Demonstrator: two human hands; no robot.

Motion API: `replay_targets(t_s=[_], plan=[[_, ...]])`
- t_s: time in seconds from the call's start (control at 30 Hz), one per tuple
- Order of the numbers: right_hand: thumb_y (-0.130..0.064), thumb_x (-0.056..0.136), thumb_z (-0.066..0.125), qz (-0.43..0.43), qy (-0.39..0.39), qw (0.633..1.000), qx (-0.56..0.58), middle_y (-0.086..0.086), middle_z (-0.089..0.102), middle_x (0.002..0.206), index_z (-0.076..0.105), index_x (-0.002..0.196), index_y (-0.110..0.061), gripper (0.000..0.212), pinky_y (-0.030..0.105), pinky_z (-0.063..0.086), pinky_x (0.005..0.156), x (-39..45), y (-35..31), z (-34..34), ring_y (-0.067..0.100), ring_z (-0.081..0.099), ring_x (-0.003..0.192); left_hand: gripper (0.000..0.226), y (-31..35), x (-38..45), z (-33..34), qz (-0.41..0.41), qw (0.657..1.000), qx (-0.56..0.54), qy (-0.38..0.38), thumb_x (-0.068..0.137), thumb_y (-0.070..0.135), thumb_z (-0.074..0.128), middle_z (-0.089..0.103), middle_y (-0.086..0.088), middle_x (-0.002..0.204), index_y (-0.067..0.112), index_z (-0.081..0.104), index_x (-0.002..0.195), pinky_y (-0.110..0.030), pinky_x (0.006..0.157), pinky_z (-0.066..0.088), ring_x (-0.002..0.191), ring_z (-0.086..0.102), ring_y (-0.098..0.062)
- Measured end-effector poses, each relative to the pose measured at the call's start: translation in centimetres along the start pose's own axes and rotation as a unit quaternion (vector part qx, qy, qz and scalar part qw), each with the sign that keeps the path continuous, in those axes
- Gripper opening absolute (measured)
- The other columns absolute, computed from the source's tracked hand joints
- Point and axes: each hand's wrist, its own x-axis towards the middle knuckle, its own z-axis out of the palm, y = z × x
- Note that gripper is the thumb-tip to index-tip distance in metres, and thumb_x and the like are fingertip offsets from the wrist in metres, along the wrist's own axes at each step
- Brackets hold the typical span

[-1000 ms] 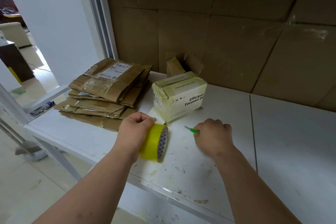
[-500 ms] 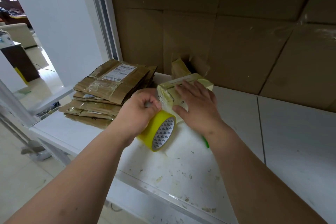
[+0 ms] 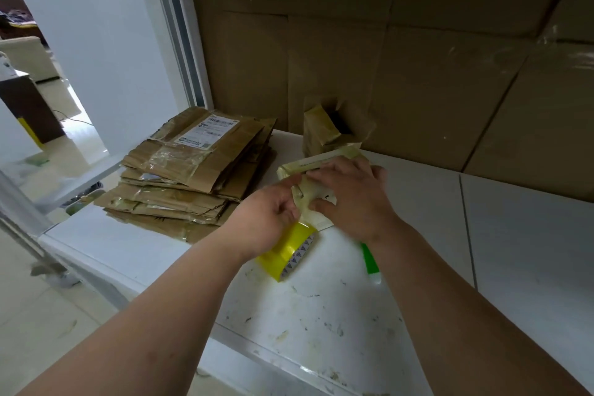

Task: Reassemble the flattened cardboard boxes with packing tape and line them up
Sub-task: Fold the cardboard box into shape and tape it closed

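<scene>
Gripping tape roll (image 3: 287, 251) in left hand (image 3: 266, 219), right hand (image 3: 350, 194) flat, fingers spread on box (image 3: 318, 164)

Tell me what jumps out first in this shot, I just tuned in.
Both hands meet mid-table on a small pale box: the right hand lies over it, while the left hand grips a bright yellow tape roll just in front. A stack of flattened cardboard boxes sits to the left.
</scene>
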Motion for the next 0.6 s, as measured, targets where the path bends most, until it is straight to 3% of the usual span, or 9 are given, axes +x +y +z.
replay_targets(t_s=[0.1, 0.23, 0.37, 0.47, 0.53, 0.6], plan=[[-0.056, 0.083, 0.06, -0.005, 0.011, 1.0, -0.009, -0.016, 0.046, 0.128, 0.051, 0.135, -0.044, 0.054, 0.037, 0.019, 0.096, 0.0, -0.6, 0.6, 0.02, 0.032, 0.122, 0.018, -0.3, 0.2, 0.1, -0.013, 1.0, -0.012, 0.019, 0.095, 0.011, 0.059, 0.06, 0.006, 0.102, 0.006, 0.054, 0.078, -0.011, 0.063, 0.039, 0.073, 0.058, 0.008], [-0.065, 0.073, 0.053, 0.003, 0.006, 1.0, -0.003, -0.014, 0.045, 0.125, 0.053, 0.132, -0.042, 0.063, 0.042, 0.025, 0.099, -0.3, -0.9, 0.5, 0.021, 0.033, 0.119, 0.02, -0.4, 0.2, 0.2, -0.01, 1.0, 0.009, 0.01, 0.097, 0.012, 0.058, 0.059, 0.0, 0.136, 0.007, 0.052, 0.079, -0.002, 0.062, 0.036, 0.074, 0.05, 0.016], [-0.061, 0.082, 0.062, 0.013, 0.003, 1.0, -0.008, -0.012, 0.046, 0.129, 0.054, 0.131, -0.041, 0.054, 0.04, 0.025, 0.099, 0.2, -1.3, 0.4, 0.022, 0.034, 0.122, 0.018, -0.4, -0.1, 0.0, -0.017, 1.0, -0.012, 0.004, 0.097, 0.012, 0.058, 0.051, 0.008, 0.143, 0.0, 0.054, 0.084, 0.0, 0.066, 0.035, 0.113, 0.056, 0.002], [-0.06, 0.082, 0.062, 0.012, -0.002, 1.0, -0.01, -0.012, 0.042, 0.136, 0.044, 0.138, -0.042, 0.062, 0.038, 0.024, 0.101, -0.1, -1.3, -0.3, 0.023, 0.033, 0.127, 0.016, -0.2, -0.5, 0.0, -0.021, 0.997, -0.075, 0.006, 0.096, 0.011, 0.06, 0.053, 0.016, 0.132, 0.002, 0.056, 0.083, -0.007, 0.073, 0.042, 0.109, 0.057, 0.006], [-0.06, 0.08, 0.062, 0.034, 0.005, 0.999, 0.0, -0.013, 0.032, 0.148, 0.034, 0.144, -0.044, 0.072, 0.039, 0.02, 0.105, -0.5, -1.0, -0.7, 0.022, 0.027, 0.133, 0.018, -0.1, -0.9, 0.0, -0.022, 0.99, -0.139, 0.017, 0.095, 0.011, 0.061, 0.05, 0.027, 0.132, 0.012, 0.059, 0.078, -0.023, 0.084, 0.051, 0.111, 0.059, 0.0], [-0.061, 0.082, 0.06, 0.064, 0.003, 0.998, 0.002, -0.014, 0.014, 0.159, 0.03, 0.147, -0.047, 0.073, 0.044, 0.014, 0.11, -0.9, -0.9, -0.7, 0.024, 0.015, 0.139, 0.02, -0.1, -1.3, -0.2, -0.048, 0.975, -0.214, 0.044, 0.094, 0.012, 0.064, 0.063, 0.03, 0.107, 0.017, 0.06, 0.075, -0.034, 0.084, 0.053, 0.094, 0.065, -0.001]])
